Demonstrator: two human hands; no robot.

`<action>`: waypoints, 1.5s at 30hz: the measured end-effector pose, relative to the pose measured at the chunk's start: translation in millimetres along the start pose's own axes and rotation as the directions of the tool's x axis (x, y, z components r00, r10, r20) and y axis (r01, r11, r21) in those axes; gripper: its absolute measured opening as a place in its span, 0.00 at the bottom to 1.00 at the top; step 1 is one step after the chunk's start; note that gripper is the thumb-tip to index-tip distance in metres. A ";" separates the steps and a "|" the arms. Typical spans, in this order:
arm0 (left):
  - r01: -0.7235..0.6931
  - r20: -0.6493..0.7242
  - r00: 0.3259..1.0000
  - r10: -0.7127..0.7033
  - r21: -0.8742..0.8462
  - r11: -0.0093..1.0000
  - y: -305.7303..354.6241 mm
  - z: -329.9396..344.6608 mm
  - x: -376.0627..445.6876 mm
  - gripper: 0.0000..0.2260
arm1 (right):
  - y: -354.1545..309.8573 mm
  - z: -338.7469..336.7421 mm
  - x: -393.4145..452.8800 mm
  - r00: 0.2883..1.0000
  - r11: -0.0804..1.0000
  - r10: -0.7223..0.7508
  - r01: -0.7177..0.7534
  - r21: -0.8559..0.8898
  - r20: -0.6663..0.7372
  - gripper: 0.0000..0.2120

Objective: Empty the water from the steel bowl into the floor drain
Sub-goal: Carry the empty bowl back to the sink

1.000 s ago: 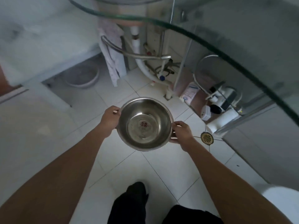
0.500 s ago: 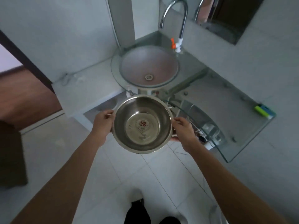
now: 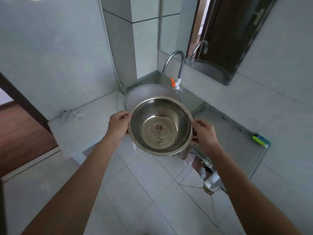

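Observation:
I hold a round steel bowl (image 3: 160, 126) level in front of me, above the floor and just before the basin. A red emblem marks its bottom and only a thin film of water shows inside. My left hand (image 3: 119, 125) grips its left rim, my right hand (image 3: 204, 133) its right rim. The round brass floor drain (image 3: 208, 191) lies on the tiles at lower right, half hidden behind a white pipe.
A round glass basin (image 3: 149, 92) with a curved steel tap (image 3: 176, 65) sits on a glass corner shelf (image 3: 237, 143). A green and blue sponge (image 3: 260, 140) lies on the shelf's right end. A white ledge (image 3: 79, 129) stands left, a mirror above.
My view has risen from the floor and the underside of the basin to the basin top, tap and mirror. The bowl stayed level in both hands and came up with them.

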State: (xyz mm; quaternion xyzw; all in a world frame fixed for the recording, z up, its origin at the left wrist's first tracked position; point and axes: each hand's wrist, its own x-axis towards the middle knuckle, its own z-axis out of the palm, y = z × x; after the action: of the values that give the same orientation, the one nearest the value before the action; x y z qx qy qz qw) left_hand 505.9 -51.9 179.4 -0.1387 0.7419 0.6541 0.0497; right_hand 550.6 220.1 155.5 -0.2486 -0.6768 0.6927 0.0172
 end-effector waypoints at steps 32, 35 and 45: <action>0.046 0.194 0.975 -0.112 0.313 0.948 30.5 58.8 396.9 0.13 | -12.3 136.5 308.0 0.957 0.977 0.208 -0.214 -0.008 -0.204 0.11; 0.047 0.277 0.949 -0.150 0.346 0.937 20.4 71.6 438.8 0.14 | -1.4 151.2 324.8 0.916 0.960 0.266 -0.280 -0.002 -0.300 0.15; 0.039 0.476 0.818 -0.324 0.516 0.855 -18.5 96.7 523.6 0.12 | 38.1 213.9 339.1 0.742 0.881 0.388 -0.474 -0.017 -0.547 0.20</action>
State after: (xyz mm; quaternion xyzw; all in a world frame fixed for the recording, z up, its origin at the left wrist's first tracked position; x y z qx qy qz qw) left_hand -0.4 -32.4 14.6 -0.0016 0.8182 0.4509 0.3567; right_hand 186.9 140.4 2.1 -0.5795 -0.6208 0.5276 0.0221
